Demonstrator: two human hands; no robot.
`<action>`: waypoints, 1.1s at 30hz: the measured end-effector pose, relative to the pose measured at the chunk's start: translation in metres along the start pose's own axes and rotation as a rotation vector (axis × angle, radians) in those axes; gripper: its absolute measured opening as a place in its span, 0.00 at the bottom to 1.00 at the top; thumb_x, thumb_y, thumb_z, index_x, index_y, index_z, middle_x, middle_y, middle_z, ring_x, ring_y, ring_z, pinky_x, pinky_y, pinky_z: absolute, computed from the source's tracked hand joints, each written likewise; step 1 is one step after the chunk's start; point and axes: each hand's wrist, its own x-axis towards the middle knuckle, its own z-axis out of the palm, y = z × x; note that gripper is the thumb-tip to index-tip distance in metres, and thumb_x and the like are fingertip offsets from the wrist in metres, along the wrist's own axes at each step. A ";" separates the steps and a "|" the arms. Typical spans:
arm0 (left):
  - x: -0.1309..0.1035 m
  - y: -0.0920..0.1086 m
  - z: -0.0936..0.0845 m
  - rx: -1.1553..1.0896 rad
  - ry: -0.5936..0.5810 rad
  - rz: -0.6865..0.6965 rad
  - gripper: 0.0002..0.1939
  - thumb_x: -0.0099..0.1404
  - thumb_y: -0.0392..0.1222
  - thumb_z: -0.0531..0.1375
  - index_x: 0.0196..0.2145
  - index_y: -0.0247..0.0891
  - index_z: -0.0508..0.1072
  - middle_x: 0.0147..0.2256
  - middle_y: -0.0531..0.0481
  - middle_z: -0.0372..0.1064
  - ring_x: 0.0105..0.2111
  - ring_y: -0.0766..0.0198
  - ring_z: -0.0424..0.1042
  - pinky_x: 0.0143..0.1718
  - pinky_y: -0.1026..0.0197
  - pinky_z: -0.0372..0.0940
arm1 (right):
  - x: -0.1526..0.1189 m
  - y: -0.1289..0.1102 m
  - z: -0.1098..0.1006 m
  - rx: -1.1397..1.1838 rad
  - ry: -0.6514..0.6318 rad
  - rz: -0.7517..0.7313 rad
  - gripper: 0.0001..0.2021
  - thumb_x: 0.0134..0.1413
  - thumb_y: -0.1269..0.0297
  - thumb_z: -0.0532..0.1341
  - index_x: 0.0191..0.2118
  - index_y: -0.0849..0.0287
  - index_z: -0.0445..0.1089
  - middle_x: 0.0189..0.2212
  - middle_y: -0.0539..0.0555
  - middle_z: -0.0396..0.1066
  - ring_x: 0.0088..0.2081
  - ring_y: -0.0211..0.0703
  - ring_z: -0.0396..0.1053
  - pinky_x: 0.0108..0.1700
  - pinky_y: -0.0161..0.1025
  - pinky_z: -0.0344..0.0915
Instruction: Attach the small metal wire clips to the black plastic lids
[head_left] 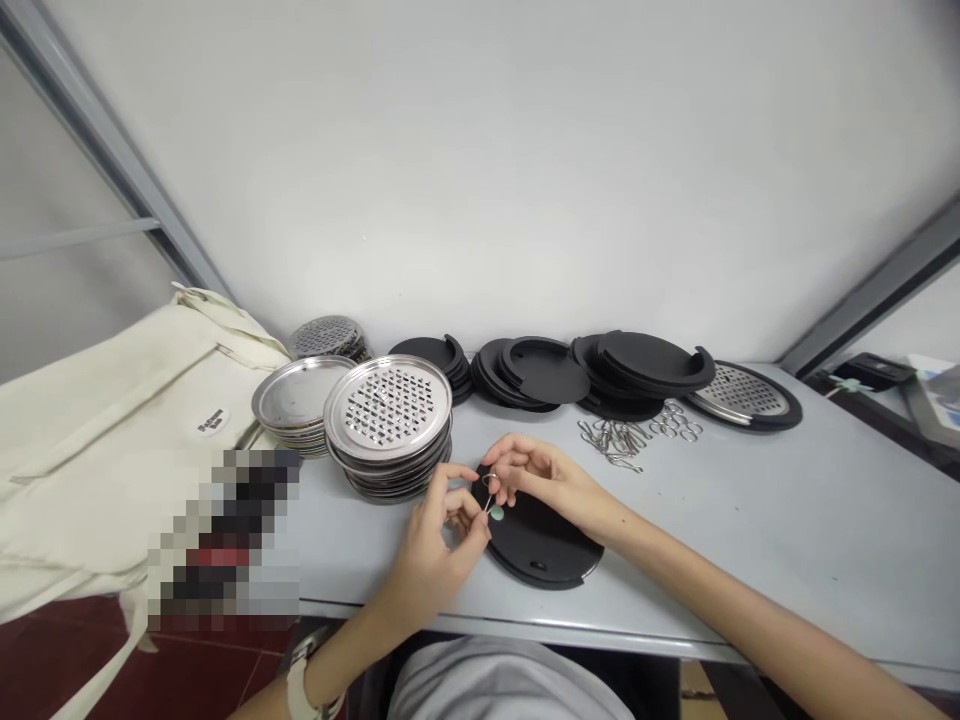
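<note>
So the left hand (431, 565) and right hand (559, 482) are both pinched nearly closed on a small silver wire piece (489, 503), right over the round black plastic disc (544, 548). One round perforated steel plate (739, 390) already sits in black; others are just stacked.

The worktop (750, 520) is pale blue-grey, the round plates (649, 358) plain black, and the grater discs (390, 405) silver, patterned with rows of dark holes. The bag (112, 430) is cream; the floor (217, 665), dark red, crossed by thin lines.
</note>
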 end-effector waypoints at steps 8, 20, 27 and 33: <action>0.000 0.002 -0.001 0.019 -0.010 -0.007 0.13 0.64 0.34 0.52 0.47 0.39 0.60 0.26 0.55 0.65 0.28 0.66 0.67 0.32 0.65 0.63 | 0.000 -0.001 -0.001 0.026 0.010 0.006 0.13 0.53 0.57 0.64 0.38 0.62 0.67 0.28 0.51 0.71 0.29 0.35 0.68 0.35 0.35 0.66; 0.001 -0.003 -0.002 0.068 -0.004 0.011 0.08 0.65 0.36 0.52 0.41 0.38 0.67 0.27 0.53 0.67 0.28 0.66 0.68 0.33 0.65 0.63 | -0.002 -0.004 0.001 0.007 -0.021 -0.022 0.13 0.52 0.57 0.64 0.36 0.61 0.66 0.28 0.51 0.71 0.31 0.35 0.69 0.37 0.36 0.67; 0.002 -0.002 -0.001 0.151 -0.026 0.047 0.07 0.65 0.35 0.52 0.32 0.37 0.69 0.29 0.52 0.68 0.30 0.66 0.68 0.33 0.66 0.63 | -0.002 0.000 -0.002 0.008 -0.063 -0.043 0.12 0.54 0.58 0.64 0.37 0.62 0.65 0.30 0.52 0.72 0.33 0.37 0.71 0.39 0.37 0.68; 0.002 -0.002 -0.003 0.110 0.017 0.027 0.06 0.66 0.36 0.52 0.39 0.39 0.68 0.29 0.53 0.67 0.30 0.67 0.68 0.34 0.66 0.64 | -0.002 0.000 -0.003 -0.011 -0.046 -0.045 0.13 0.52 0.57 0.65 0.37 0.61 0.65 0.30 0.53 0.73 0.33 0.37 0.72 0.39 0.38 0.68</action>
